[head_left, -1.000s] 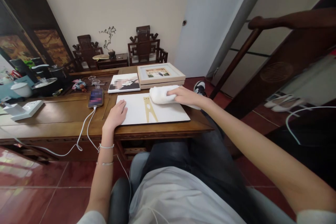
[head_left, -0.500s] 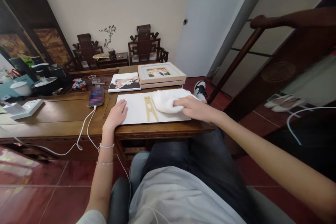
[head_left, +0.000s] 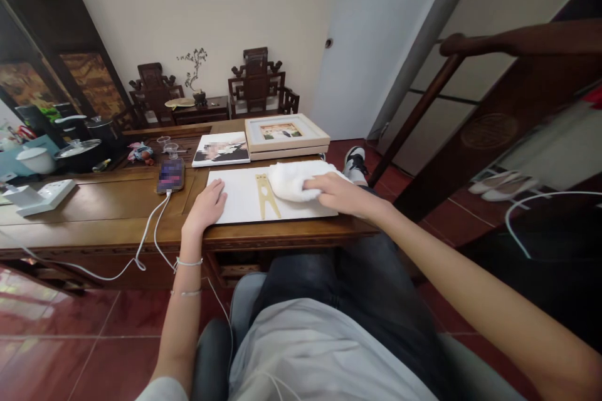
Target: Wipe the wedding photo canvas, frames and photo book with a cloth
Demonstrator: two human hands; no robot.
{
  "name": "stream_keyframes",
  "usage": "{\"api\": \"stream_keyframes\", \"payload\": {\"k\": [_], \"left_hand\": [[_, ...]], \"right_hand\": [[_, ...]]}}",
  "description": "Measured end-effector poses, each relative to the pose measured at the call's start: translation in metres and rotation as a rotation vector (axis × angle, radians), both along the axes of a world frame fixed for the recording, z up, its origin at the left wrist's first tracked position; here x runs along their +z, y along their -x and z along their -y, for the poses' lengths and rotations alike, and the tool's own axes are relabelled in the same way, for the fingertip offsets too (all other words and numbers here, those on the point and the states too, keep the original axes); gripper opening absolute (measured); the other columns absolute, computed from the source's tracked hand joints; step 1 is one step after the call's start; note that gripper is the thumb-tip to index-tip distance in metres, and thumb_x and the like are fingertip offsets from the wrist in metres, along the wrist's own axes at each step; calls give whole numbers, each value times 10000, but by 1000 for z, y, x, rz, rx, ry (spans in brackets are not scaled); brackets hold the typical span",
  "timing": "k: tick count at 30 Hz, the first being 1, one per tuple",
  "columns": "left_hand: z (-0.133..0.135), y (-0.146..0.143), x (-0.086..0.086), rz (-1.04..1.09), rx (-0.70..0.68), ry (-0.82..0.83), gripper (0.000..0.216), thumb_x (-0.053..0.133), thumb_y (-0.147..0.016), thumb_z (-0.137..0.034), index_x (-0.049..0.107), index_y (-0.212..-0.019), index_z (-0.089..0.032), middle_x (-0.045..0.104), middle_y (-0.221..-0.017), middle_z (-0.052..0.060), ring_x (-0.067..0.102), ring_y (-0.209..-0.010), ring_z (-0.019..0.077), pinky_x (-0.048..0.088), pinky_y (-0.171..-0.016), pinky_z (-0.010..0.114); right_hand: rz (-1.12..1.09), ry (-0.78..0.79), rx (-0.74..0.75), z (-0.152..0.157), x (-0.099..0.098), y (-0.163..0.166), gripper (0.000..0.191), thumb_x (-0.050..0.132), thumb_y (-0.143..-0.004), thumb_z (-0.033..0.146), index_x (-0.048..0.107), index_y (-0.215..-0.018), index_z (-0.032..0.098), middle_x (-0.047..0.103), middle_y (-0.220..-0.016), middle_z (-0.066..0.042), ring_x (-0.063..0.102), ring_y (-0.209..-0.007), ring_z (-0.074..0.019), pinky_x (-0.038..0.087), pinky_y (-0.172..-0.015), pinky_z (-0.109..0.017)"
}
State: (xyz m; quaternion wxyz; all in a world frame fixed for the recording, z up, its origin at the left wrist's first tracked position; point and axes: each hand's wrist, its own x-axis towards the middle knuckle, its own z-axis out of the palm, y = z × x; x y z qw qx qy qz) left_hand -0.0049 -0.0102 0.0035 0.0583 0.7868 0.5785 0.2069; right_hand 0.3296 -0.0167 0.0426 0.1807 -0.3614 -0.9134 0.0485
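A white flat panel (head_left: 239, 200) with a tan forked stand piece (head_left: 264, 193) lies face down on the wooden desk (head_left: 108, 207). My left hand (head_left: 207, 205) rests flat on the panel's left edge, fingers stretched out. My right hand (head_left: 341, 193) presses a white cloth (head_left: 291, 178) onto the panel's right part, fingers curled over the cloth.
Behind the panel lie a framed picture (head_left: 286, 133) and a canvas print (head_left: 222, 149). A phone (head_left: 170, 175) on a white cable lies to the left, with a power strip (head_left: 44, 195), cups and pots further left. A stair rail (head_left: 508, 44) rises on the right.
My right hand has drawn the cloth from the panel's far edge toward me and slightly left across the right part. My left hand has stayed put.
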Motion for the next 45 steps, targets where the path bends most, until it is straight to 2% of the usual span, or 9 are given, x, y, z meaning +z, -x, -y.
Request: {"api": "stream_keyframes", "payload": {"k": [5,9,16,20,24,27,37,41,45], "left_hand": [[-1,1,-1,11,3,-7,496,352,-962,-307,528,-1380,-105,449,-1536,140,383,-1453,254,276,-1224,416],[-1,1,-2,21,2,-11,500,351,-961,-310,533,-1373,-92,443,-1538,151,382,-1453,257,275,-1225,415],[-3,2,-6,26,-14,-28,479,355,-962,-308,532,-1372,-133,470,-1524,123,382,-1454,246,270,-1228,418],[-2,1,-5,15,-8,-19,486,351,-964,-308,527,-1373,-113,450,-1535,139,378,-1456,252,269,-1228,415],[-2,1,-4,11,-7,-17,485,355,-963,-310,530,-1373,-121,453,-1535,131,378,-1456,247,266,-1229,402],[-2,1,-3,-3,-10,-15,497,347,-962,-306,519,-1381,-102,452,-1533,145,375,-1457,256,270,-1227,411],[-1,2,-4,26,-9,-18,474,362,-959,-299,531,-1374,-146,463,-1532,111,382,-1454,242,270,-1228,412],[0,0,-2,15,-1,-10,482,354,-965,-293,524,-1378,-111,452,-1534,142,382,-1453,251,273,-1225,406],[1,-1,-1,11,0,-1,484,353,-969,-293,519,-1383,-105,444,-1539,144,370,-1460,252,267,-1228,406]], "right_hand": [[-56,-43,-169,-61,-3,24,491,413,-627,67,757,-959,178,764,-990,-73,640,-929,-257,425,-807,-300],[-55,-76,-197,-69,-4,28,506,421,-638,65,754,-1002,180,765,-1016,-70,637,-938,-255,419,-800,-294],[17,-41,-54,12,-4,1,404,405,-644,75,697,-902,183,709,-854,-76,616,-811,-235,418,-766,-306],[9,78,70,63,15,-14,274,399,-616,72,599,-735,217,638,-734,-39,580,-713,-209,411,-708,-299],[15,210,146,80,30,-17,190,391,-596,77,509,-641,219,606,-688,-20,568,-676,-188,401,-686,-288],[9,173,116,61,27,-12,213,389,-608,91,550,-673,215,643,-724,-33,579,-698,-197,407,-707,-293],[-68,-22,-137,-71,-8,24,451,417,-626,77,733,-933,172,755,-1037,-84,629,-977,-266,437,-857,-311],[-77,-13,-162,-69,-12,24,453,406,-638,82,735,-938,165,749,-1060,-101,632,-1001,-283,436,-885,-329],[-18,24,-121,-26,-13,7,415,406,-630,105,709,-906,170,736,-949,-106,642,-907,-275,449,-840,-332]]}}
